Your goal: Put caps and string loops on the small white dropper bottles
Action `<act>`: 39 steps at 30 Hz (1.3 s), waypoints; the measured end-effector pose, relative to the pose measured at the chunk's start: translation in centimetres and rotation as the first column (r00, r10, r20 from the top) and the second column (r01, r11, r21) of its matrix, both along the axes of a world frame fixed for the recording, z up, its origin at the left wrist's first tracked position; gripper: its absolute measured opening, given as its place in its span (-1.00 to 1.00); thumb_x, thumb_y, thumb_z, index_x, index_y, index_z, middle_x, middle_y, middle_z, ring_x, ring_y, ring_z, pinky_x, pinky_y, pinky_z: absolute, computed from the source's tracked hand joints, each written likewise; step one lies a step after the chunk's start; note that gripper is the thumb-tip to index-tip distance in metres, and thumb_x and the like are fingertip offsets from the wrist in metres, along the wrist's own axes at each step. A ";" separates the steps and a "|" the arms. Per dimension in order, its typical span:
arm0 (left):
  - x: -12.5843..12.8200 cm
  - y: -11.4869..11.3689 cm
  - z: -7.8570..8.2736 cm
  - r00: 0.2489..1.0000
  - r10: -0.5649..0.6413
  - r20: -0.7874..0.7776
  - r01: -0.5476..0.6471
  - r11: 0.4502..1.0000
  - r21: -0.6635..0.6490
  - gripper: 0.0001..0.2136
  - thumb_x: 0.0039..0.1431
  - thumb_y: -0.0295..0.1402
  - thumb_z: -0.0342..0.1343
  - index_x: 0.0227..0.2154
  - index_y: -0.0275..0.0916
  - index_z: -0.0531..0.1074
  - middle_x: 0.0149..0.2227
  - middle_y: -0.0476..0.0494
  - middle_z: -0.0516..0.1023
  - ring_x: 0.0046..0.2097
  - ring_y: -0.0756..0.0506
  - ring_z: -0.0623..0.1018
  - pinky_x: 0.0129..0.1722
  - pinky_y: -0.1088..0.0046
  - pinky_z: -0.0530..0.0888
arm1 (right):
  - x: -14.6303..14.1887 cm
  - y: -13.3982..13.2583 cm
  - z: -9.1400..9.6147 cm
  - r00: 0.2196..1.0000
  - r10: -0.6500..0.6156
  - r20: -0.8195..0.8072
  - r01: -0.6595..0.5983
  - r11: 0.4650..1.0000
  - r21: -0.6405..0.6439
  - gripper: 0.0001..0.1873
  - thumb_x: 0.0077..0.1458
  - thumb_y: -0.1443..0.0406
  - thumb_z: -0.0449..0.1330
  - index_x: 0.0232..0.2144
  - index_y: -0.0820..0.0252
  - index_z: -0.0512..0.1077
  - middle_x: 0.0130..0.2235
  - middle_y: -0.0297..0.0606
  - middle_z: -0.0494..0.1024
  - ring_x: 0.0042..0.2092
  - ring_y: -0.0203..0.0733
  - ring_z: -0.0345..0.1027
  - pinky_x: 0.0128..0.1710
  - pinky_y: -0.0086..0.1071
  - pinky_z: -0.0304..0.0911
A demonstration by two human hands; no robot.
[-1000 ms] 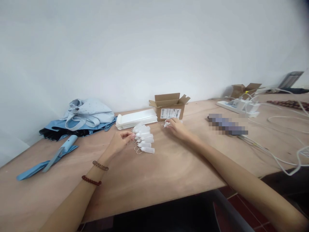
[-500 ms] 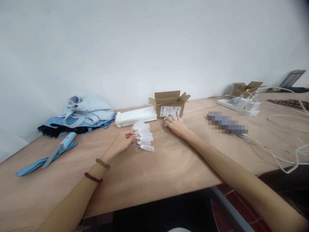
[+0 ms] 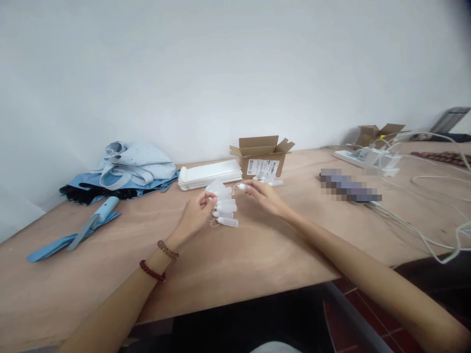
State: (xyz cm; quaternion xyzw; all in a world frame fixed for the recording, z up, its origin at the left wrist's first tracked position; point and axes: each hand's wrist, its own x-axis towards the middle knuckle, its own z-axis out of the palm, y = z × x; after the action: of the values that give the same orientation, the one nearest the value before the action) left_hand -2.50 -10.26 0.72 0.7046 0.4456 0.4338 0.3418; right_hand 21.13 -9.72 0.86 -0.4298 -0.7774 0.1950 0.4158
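Observation:
Several small white translucent plastic bottles point(image 3: 227, 208) with thin string loops lie side by side on the table. At the left end of this row, my left hand point(image 3: 198, 213) is closed in a pinch by the bottle necks. What sits between its fingertips is too small to make out. To the right, my right hand point(image 3: 267, 197) pinches another small bottle point(image 3: 242, 187), whose string loop points left toward the row. Most of that bottle is hidden by the fingers. Behind my right hand, more of these bottles point(image 3: 275, 182) lie against the foot of an open cardboard box point(image 3: 281, 164).
A stack of white flat sleeves point(image 3: 211, 175) lies left of the box. Farther left are a folded light-blue cloth bag point(image 3: 136, 164) and a blue umbrella point(image 3: 106, 208). On the right are a blurred-out dark object point(image 3: 349, 185), a power strip point(image 3: 368, 159) and loose white cables.
My right hand has moved left from the bottles by the box and now carries one bottle. My left hand stays at the row, with its fingers pinched. The view has shifted slightly.

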 end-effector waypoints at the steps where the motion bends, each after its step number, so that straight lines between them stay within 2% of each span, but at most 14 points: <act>1: 0.3 -0.2 -0.1 0.998 -0.056 0.018 0.057 0.998 -0.035 -0.71 0.09 -0.19 0.08 -0.22 -0.30 0.41 -0.50 -0.02 0.44 -0.48 0.01 0.41 -0.45 0.52 0.33 | -0.5 -0.7 0.3 0.996 0.052 -0.076 -0.056 0.996 -0.062 -0.66 0.25 0.19 -0.09 -0.11 0.23 0.39 -0.22 -0.19 0.48 -0.19 -0.18 0.33 -0.17 -0.32 0.20; 3: 0.7 -0.3 -0.3 0.986 -0.159 0.048 0.164 0.980 -0.111 -0.66 0.10 -0.17 0.07 -0.16 -0.31 0.42 -0.50 -0.01 0.42 -0.57 0.06 0.32 -0.55 0.54 0.27 | -1.4 -1.8 0.5 0.976 0.116 -0.183 -0.145 0.977 -0.154 -0.67 0.22 0.17 -0.03 -0.16 0.24 0.42 -0.24 -0.20 0.49 -0.22 -0.20 0.34 -0.21 -0.33 0.23; 7: 1.1 -0.3 -0.8 0.960 -0.252 0.120 0.273 0.938 -0.214 -0.69 0.11 -0.16 0.06 -0.32 -0.35 0.46 -0.48 -0.03 0.41 -0.63 0.13 0.19 -0.62 0.56 0.16 | -2.4 -2.5 0.3 0.945 0.164 -0.283 -0.226 0.953 -0.202 -0.68 0.17 0.17 0.04 -0.15 0.23 0.43 -0.22 -0.20 0.51 -0.19 -0.19 0.36 -0.18 -0.32 0.23; 11: 1.1 -0.3 -0.9 0.967 -0.209 0.148 0.238 0.947 -0.217 -0.70 0.09 -0.16 0.09 -0.40 -0.36 0.47 -0.51 -0.02 0.39 -0.64 0.14 0.16 -0.62 0.56 0.10 | -2.4 -2.5 0.2 0.946 0.151 -0.285 -0.214 0.955 -0.206 -0.68 0.16 0.17 0.05 -0.17 0.26 0.44 -0.25 -0.20 0.52 -0.22 -0.20 0.37 -0.20 -0.33 0.23; 15: 1.0 -0.6 -0.2 0.956 -0.143 0.256 0.208 0.947 -0.245 -0.69 0.08 -0.15 0.13 -0.43 -0.37 0.47 -0.54 0.00 0.36 -0.63 0.16 0.14 -0.62 0.57 0.05 | -2.3 -2.8 0.5 0.959 0.135 -0.250 -0.191 0.957 -0.217 -0.70 0.16 0.17 0.05 -0.26 0.27 0.46 -0.29 -0.22 0.52 -0.26 -0.21 0.36 -0.20 -0.34 0.22; 20: 1.1 -1.0 0.5 0.928 -0.160 0.337 0.269 0.913 -0.306 -0.69 0.06 -0.16 0.17 -0.52 -0.38 0.44 -0.55 -0.01 0.36 -0.64 0.17 0.14 -0.63 0.57 0.02 | -2.4 -3.1 0.6 0.952 0.167 -0.257 -0.231 0.942 -0.244 -0.69 0.14 0.15 0.06 -0.26 0.28 0.45 -0.31 -0.23 0.52 -0.27 -0.21 0.36 -0.24 -0.36 0.21; 25: 1.2 -1.1 0.3 0.896 -0.194 0.399 0.348 0.866 -0.360 -0.70 0.02 -0.18 0.21 -0.52 -0.38 0.42 -0.65 0.06 0.26 -0.66 0.17 0.12 -0.63 0.58 0.02 | -2.4 -3.1 0.5 0.954 0.171 -0.246 -0.231 0.943 -0.240 -0.68 0.14 0.15 0.06 -0.28 0.29 0.45 -0.33 -0.24 0.51 -0.28 -0.22 0.33 -0.26 -0.38 0.18; 34: 1.3 -1.2 0.5 0.878 -0.195 0.437 0.378 0.843 -0.383 -0.72 0.02 -0.20 0.21 -0.53 -0.37 0.40 -0.67 0.09 0.20 -0.66 0.17 0.10 -0.64 0.60 -0.01 | -2.3 -3.0 0.3 0.957 0.177 -0.231 -0.233 0.943 -0.240 -0.66 0.15 0.14 0.05 -0.27 0.30 0.45 -0.35 -0.25 0.50 -0.31 -0.24 0.31 -0.30 -0.40 0.15; 39: 1.4 -1.3 0.6 0.864 -0.194 0.464 0.393 0.837 -0.381 -0.71 -0.01 -0.21 0.23 -0.55 -0.37 0.38 -0.59 0.04 0.28 -0.65 0.18 0.11 -0.64 0.60 -0.01 | -2.3 -2.8 0.0 0.966 0.172 -0.195 -0.216 0.949 -0.230 -0.66 0.16 0.16 0.04 -0.25 0.31 0.46 -0.33 -0.23 0.50 -0.31 -0.24 0.29 -0.31 -0.40 0.14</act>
State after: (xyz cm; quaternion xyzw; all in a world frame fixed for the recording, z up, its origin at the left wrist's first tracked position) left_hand -1.14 -11.60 1.28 0.5572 0.3386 0.3925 0.6487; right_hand 18.86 -12.57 0.90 -0.3813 -0.7464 0.3676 0.4030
